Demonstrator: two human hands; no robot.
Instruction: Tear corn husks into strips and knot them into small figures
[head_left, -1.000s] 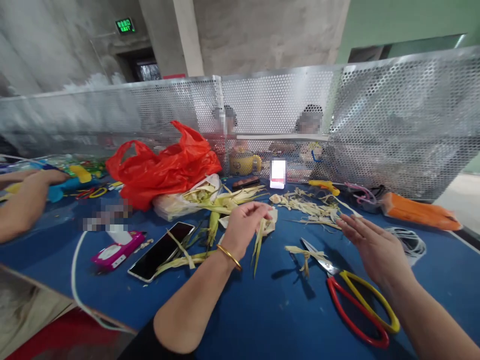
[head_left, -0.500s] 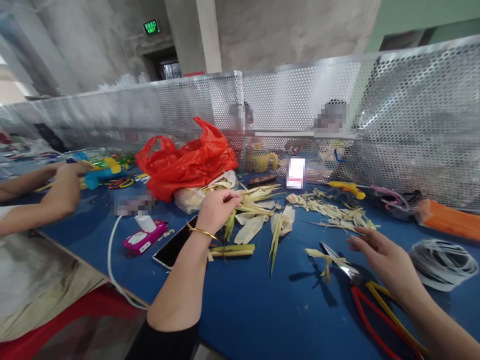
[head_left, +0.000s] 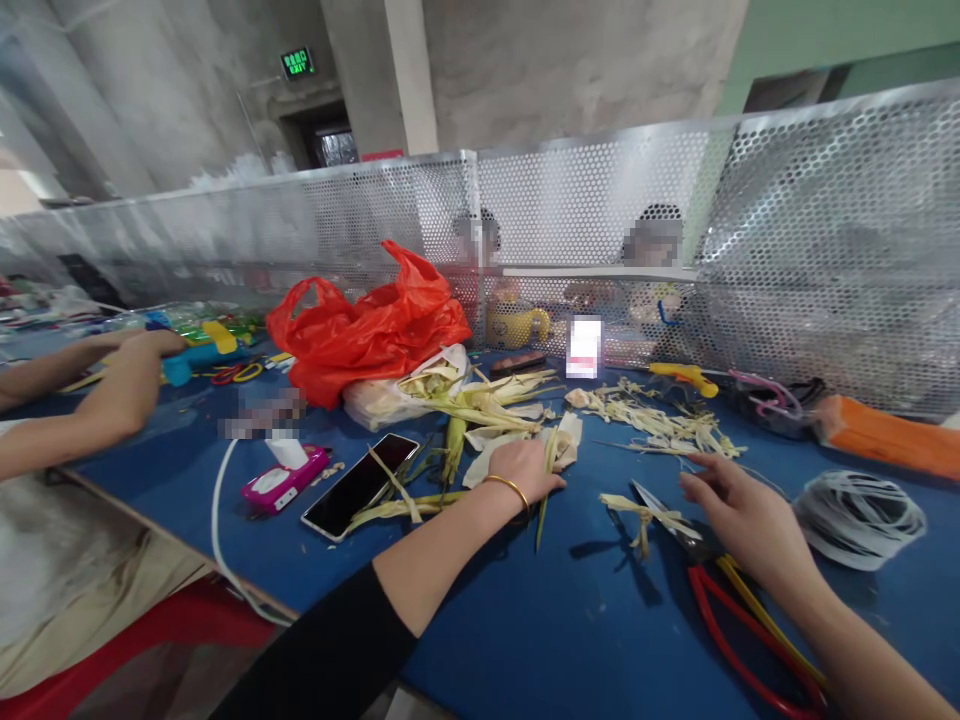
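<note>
My left hand (head_left: 523,472), with a gold bangle at the wrist, is over the dry corn husks (head_left: 495,400), beside a narrow green-yellow husk strip (head_left: 553,445). Its thumb stretches away to the right; the other fingers are mostly hidden. To the right, my right hand (head_left: 739,505) hovers with its fingers loosely apart and holds nothing visible. Beneath and left of it lie scissors (head_left: 709,590) with red and yellow handles, their blades partly open. A knotted husk piece (head_left: 641,515) rests across the blade tips.
A phone (head_left: 360,488), a magenta device (head_left: 285,480) with a white cable and a red plastic bag (head_left: 371,330) are at left. Shredded husk (head_left: 660,420), a yellow tool (head_left: 682,378), coiled white cord (head_left: 862,520) and an orange pack (head_left: 889,430) lie right. A co-worker's arms (head_left: 112,380) are far left.
My left hand went left over the husk pile with fingers pinched, then came back right and down to the husk strip. My right hand stays near the scissors. The camera view has shifted.
</note>
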